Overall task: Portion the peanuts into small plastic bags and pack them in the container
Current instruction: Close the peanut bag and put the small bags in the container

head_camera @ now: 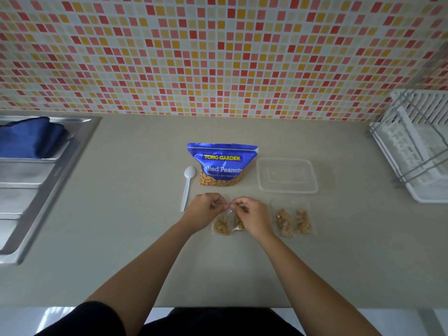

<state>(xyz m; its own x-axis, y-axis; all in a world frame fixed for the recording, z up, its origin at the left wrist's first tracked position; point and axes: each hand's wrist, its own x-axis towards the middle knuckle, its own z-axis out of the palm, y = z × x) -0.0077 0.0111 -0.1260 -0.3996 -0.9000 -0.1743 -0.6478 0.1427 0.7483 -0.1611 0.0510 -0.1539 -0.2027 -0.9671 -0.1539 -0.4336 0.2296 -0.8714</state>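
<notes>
A blue peanut pouch point(221, 163) stands upright at the middle of the counter. Left of it lies a white plastic spoon point(188, 186). Right of it sits a clear empty plastic container point(287, 175). My left hand point(206, 209) and my right hand point(252, 214) both pinch the top edge of a small clear bag of peanuts point(224, 225) lying in front of the pouch. Its right part is hidden under my right hand. Two more small filled bags point(293, 220) lie side by side to the right, below the container.
A steel sink point(36, 180) with a blue cloth bag point(29, 138) takes up the left side. A white dish rack point(417, 146) stands at the right. A tiled wall rises behind the counter. The counter's front edge runs just above my dark-clothed torso.
</notes>
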